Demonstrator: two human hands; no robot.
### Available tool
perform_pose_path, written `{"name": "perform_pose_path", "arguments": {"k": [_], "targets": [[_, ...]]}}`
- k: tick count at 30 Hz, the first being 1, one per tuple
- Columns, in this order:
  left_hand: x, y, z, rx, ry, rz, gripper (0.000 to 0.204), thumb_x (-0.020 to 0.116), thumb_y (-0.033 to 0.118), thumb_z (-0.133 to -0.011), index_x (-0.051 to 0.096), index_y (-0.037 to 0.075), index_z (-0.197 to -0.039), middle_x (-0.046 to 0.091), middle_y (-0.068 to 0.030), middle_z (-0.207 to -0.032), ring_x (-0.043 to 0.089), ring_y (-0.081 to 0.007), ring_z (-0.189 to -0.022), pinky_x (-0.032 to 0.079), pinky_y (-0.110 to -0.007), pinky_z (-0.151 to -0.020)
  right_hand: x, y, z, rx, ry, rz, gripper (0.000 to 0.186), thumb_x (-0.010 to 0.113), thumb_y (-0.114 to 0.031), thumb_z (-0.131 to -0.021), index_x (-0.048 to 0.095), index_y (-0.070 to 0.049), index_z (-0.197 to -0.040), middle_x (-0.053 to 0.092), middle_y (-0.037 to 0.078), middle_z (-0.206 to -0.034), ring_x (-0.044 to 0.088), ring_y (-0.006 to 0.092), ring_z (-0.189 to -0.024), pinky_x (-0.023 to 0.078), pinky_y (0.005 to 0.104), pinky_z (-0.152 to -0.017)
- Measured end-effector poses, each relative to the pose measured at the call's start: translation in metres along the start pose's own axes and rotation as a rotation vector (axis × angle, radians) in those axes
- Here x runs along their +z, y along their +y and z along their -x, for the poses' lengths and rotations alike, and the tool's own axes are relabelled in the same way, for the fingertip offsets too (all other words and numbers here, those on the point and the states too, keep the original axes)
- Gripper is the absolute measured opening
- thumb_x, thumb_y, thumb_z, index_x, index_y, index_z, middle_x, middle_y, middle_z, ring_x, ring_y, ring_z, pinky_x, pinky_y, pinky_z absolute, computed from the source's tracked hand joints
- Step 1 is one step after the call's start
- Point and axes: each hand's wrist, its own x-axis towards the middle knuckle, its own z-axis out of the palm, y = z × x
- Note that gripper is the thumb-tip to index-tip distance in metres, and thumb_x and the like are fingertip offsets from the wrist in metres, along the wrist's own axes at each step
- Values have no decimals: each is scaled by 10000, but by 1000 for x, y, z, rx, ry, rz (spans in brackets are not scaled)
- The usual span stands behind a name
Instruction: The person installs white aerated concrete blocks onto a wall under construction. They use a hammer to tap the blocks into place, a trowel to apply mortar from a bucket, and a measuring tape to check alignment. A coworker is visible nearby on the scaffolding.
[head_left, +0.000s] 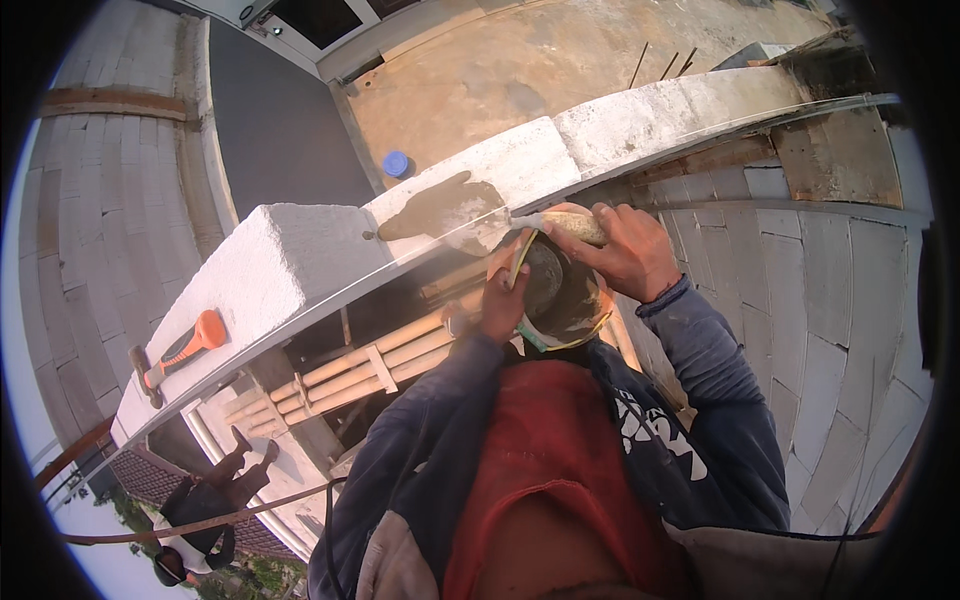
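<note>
My right hand (635, 250) is closed round the pale, worn handle of a trowel (580, 228), just above the bucket's far rim. The trowel's blade points left over a patch of wet grey-brown mortar (430, 210) spread on the white block wall (520, 160). Against my body stands a bucket (592, 300) with dark grey mortar (545, 275) inside and dirty walls. My left hand (503, 302) grips its left rim, fingers over the edge. Left of the mortar patch, a taller white block (310, 250) sits on the wall.
A hammer (180, 350) with an orange-and-black handle lies on the block's left end. A thin string runs along the wall's near edge. Bamboo poles (400, 360) lie below. Beyond the wall is a blue round container (396, 163). Another person (205, 505) stands lower left.
</note>
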Motion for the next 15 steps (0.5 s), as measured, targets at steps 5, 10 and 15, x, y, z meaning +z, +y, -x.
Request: {"name": "perform_pose_path", "arguments": {"k": [5,10,15], "targets": [[6,17,7,-71,-88,24,474,717,428,-1046,608,10,-850,575,-57,-731,510,-136,-681,443,-355,-643,24,35,57,166,79,15,720,739,-161,-866,592,-453,-1507,607,72,-1046,643,240,-822,547,361,-639],[17,32,14,-40,-157,161,368,704,361,-1067,620,32,-925,587,-11,-753,511,-94,-687,441,-320,-634,55,48,79,335,73,-77,644,723,-164,-895,626,-436,-1470,550,54,-974,648,240,-803,559,372,-626],[25,18,13,-122,-240,98,322,694,338,-1077,630,51,-946,550,24,-751,497,-63,-701,421,-307,-633,69,47,138,392,34,-168,609,738,-146,-878,655,-391,-1430,564,69,-973,653,268,-800,563,399,-631]]}}
